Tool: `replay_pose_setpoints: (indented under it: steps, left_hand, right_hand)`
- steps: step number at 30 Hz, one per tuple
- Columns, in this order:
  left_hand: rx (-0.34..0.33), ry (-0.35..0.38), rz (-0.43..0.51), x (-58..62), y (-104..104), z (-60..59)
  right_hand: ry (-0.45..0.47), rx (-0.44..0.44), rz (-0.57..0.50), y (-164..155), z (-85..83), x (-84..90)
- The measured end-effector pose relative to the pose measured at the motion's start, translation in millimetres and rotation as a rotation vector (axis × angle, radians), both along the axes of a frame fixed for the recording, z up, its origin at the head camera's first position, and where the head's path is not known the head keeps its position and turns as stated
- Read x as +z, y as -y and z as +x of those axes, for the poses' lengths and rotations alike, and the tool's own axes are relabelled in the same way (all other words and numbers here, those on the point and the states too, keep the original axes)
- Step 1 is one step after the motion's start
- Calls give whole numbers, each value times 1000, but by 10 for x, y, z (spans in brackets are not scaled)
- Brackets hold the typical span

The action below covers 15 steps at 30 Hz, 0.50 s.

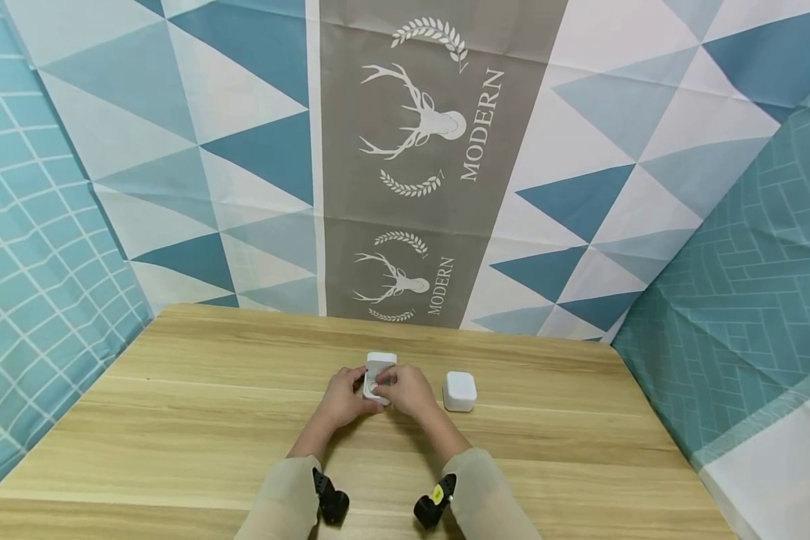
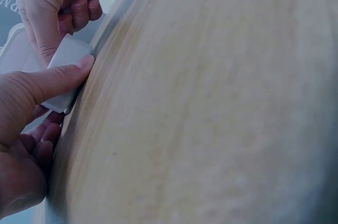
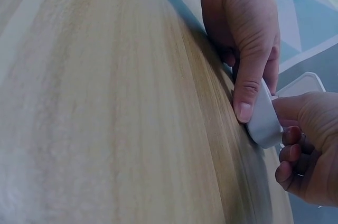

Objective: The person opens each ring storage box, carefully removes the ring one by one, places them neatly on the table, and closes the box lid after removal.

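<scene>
A small white box (image 1: 381,360) stands with its hinged lid raised near the middle of the table. My left hand (image 1: 340,397) grips it from the left, the thumb laid along its near side, as the left wrist view shows on the box's wall (image 2: 68,52). From the right, my right hand (image 1: 412,391) reaches over the box; its thumb and forefinger pinch a small whitish piece inside, mostly hidden by the fingers. The other right-hand fingers (image 3: 291,152) curl beside the box's end in the right wrist view.
To the right of my right hand, a white rounded cube-shaped box (image 1: 460,391) sits on the wooden table (image 1: 209,420). Behind the table's far edge hangs a patterned cloth (image 1: 263,172), with blue-green sheets on both sides. Small black devices (image 1: 334,506) are strapped at both sleeves.
</scene>
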<state>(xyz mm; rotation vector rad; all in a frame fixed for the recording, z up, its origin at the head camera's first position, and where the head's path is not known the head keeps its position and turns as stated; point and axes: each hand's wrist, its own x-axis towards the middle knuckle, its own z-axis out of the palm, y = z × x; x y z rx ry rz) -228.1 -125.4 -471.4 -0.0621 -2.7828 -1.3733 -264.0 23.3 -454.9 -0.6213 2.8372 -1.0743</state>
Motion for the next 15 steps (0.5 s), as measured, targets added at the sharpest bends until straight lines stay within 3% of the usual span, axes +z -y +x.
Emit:
replay_pose_setpoints:
  steps: [15]
  left_hand:
    - [6, 2, -6, -16, 2, -12]
  right_hand:
    - [62, 7, -122, -45, 9, -13]
